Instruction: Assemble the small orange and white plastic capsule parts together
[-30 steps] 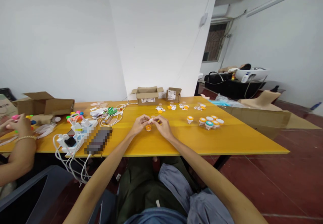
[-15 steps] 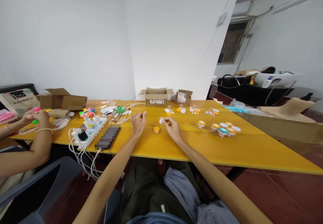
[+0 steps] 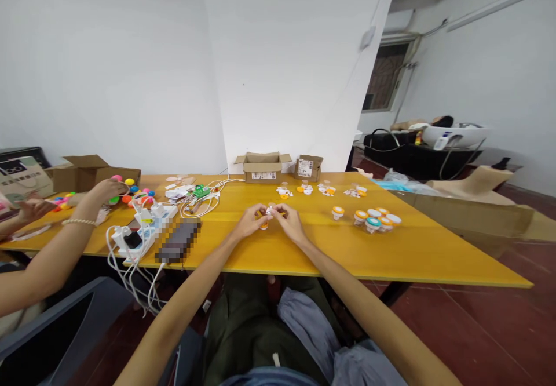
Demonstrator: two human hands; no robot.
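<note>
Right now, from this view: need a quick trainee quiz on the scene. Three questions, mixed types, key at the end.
1. True or false: the wearer's left hand and right hand meet at a small white piece.

2. Among the clustered jars, which lid colour appears only once?
a) orange
b) white
c) teal

3. Which of the wearer's hands is nearer the power strip?

Key:
1. True; the fingertips of both come together at it.
2. c; one teal lid, several orange and white.
3. The left hand.
</note>
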